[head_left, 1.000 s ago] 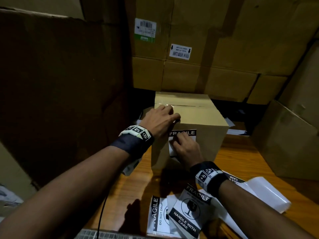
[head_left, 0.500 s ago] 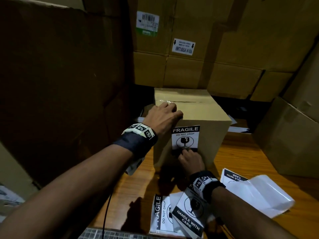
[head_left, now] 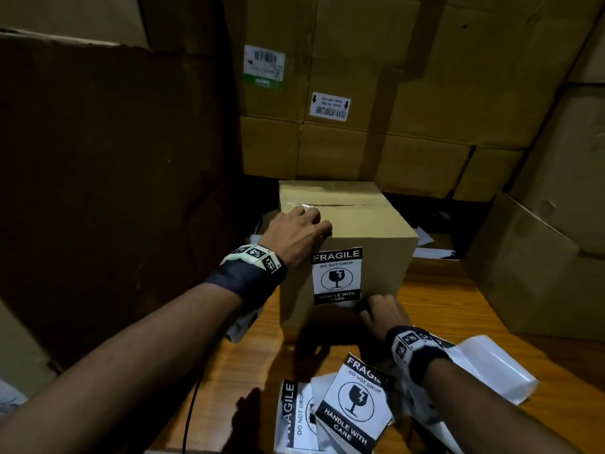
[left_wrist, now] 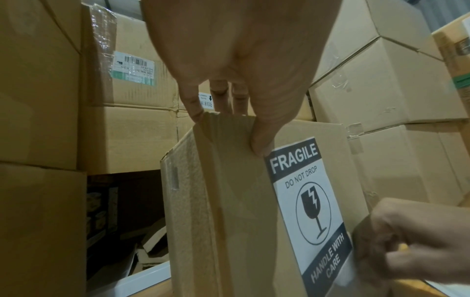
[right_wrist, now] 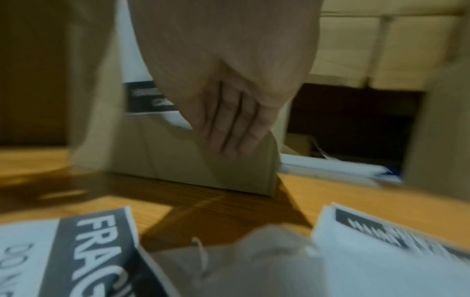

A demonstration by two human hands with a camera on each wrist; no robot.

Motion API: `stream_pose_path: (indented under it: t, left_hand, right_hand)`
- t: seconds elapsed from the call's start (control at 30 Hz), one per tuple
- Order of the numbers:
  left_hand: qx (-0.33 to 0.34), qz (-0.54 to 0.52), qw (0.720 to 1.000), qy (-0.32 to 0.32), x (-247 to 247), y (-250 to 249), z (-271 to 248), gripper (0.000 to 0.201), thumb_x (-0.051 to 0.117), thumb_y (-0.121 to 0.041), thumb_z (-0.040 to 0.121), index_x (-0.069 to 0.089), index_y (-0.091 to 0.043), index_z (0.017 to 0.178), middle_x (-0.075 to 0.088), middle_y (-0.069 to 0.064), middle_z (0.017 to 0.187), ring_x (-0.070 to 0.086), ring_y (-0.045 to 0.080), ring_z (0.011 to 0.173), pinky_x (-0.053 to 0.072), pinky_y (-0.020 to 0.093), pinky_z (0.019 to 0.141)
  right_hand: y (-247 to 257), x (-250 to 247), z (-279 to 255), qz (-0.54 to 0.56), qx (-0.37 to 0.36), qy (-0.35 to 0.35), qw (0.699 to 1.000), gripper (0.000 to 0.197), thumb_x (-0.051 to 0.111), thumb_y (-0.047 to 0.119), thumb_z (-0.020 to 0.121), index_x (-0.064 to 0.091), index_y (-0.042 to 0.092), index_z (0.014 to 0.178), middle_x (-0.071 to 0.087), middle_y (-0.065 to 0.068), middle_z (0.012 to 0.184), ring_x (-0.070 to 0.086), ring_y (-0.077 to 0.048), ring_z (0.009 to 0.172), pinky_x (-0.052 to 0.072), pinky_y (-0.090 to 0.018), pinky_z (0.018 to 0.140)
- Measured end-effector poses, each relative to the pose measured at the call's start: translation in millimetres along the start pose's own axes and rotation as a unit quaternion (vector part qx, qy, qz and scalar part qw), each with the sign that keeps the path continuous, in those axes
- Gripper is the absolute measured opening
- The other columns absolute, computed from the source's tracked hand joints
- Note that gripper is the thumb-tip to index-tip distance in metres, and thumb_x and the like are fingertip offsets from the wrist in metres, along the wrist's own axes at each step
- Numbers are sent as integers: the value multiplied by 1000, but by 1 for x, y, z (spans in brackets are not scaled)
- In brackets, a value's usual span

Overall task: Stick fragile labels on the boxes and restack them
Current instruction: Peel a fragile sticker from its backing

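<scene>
A small brown cardboard box stands on the wooden table. A black and white fragile label is stuck on its front face. My left hand grips the box's top left corner, fingers curled over the top edge and thumb on the front beside the label. My right hand is at the label's lower right corner. In the blurred right wrist view its straight fingers lie against the box front.
Loose fragile labels and white backing sheets lie on the table's near side. Large cardboard boxes wall the space on the left, back and right. A dark cable hangs at the table's front edge.
My right hand slid down the label from its top to its lower right corner, leaving the whole label showing flat on the box. The left hand kept its hold.
</scene>
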State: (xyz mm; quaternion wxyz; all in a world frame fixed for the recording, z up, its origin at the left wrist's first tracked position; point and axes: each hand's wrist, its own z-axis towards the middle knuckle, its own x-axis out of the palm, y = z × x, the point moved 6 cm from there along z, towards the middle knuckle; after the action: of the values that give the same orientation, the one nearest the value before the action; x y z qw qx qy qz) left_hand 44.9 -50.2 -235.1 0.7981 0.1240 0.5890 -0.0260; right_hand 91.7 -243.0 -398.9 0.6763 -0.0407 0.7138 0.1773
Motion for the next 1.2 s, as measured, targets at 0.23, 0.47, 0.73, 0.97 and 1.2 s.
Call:
stream_pose_path:
  t: [0.23,0.47,0.73,0.97,1.2]
  left_hand:
    - [-7,6,1000,7,-1,-2,0,42,50,-39,101,42,-29,141,44,8,138,44,25,122,51,42,91]
    - [-11,8,1000,16,-1,-2,0,42,50,-39,101,41,-31,141,43,7,138,43,25,123,50,43,91]
    - [-14,15,1000,6,0,-4,-1,44,55,-40,99,41,-30,140,42,6,139,42,24,122,47,42,92]
    - [-11,-7,1000,11,-2,-2,-4,43,49,-42,101,42,-30,142,42,6,141,45,24,120,49,42,93]
    - [-51,14,998,-18,3,-10,-1,57,59,-57,91,40,-29,137,45,6,136,45,26,122,45,48,98]
  right_hand:
    - [13,-28,-10,-26,-107,-161,981,17,57,33,93,59,17,92,58,-5,90,54,-24,81,48,-35,66]
    - [19,-56,-9,-55,-99,-248,962,26,77,21,79,56,14,92,56,-6,88,55,-23,77,43,-31,59]
    - [41,-105,-26,-47,-159,-336,927,57,74,37,79,50,24,129,42,-12,127,39,-31,114,41,-52,91]
    - [51,-129,-11,-63,-161,-306,936,40,67,25,88,56,31,125,53,-6,120,43,-31,111,40,-44,84]
    - [58,-127,-12,-74,-129,-312,938,52,62,67,81,56,32,118,51,-4,114,44,-26,105,40,-43,83]
